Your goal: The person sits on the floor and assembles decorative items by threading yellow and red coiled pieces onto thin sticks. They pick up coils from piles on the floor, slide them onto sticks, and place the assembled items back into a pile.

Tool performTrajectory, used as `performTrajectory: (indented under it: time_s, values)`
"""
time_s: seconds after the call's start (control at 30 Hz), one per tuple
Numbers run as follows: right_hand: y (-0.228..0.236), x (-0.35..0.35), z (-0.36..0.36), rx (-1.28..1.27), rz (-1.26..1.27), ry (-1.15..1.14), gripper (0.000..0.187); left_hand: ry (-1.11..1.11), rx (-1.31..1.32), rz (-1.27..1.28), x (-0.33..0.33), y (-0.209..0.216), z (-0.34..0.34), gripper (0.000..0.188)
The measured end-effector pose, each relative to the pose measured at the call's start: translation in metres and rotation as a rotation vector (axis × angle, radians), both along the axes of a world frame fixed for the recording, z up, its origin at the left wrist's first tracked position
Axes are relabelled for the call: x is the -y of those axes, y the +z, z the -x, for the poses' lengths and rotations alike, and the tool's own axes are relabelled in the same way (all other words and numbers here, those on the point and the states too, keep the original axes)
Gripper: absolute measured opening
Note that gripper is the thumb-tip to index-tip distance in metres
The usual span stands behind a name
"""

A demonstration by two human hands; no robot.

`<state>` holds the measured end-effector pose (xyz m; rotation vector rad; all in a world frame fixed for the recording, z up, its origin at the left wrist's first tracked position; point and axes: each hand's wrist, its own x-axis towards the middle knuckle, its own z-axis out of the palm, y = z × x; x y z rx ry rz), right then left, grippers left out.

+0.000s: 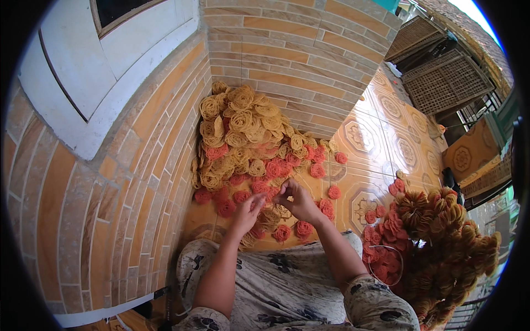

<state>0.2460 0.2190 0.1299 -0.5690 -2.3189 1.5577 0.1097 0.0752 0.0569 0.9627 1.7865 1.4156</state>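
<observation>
My left hand (248, 214) and my right hand (297, 199) are raised close together in front of my lap. On each, the fingers are pinched together; whatever they hold is too small to make out. Below and beyond them lie coral-red coiled rosettes (282, 233), round and lacy like nests of thin strands. A tall heap of yellow rosettes (241, 121) leans into the wall corner, with red ones mixed along its lower side. At my right, red rosettes (386, 251) are piled beside a thin white string loop (401, 266).
Thick bunches of packed yellow-brown and reddish rosettes (441, 243) stand at my right. Tiled walls (292, 44) meet beyond the heap, and a white door (110, 71) is at the left. Woven racks (447, 83) stand past the patterned tile floor (386, 132).
</observation>
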Motion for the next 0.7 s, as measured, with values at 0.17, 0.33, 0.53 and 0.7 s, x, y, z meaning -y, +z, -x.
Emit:
performTrajectory:
  time_s: [0.17,0.33,0.53,0.7]
  values:
    - [-0.015,-0.005,0.029,-0.122,0.119,-0.123,0.030,-0.104,0.198,0.151,0.001,0.020,0.007,0.034]
    - [-0.041,-0.006,0.062,-0.175,0.223,-0.115,0.035,-0.057,0.255,0.183,0.009,0.015,0.022,0.032]
    - [-0.038,-0.039,0.079,-0.258,0.531,-0.219,0.027,0.027,0.216,0.139,0.005,0.002,0.015,0.025]
    - [-0.064,-0.037,0.098,0.063,-0.119,-0.267,0.018,0.115,0.160,0.133,0.005,-0.014,0.019,0.024]
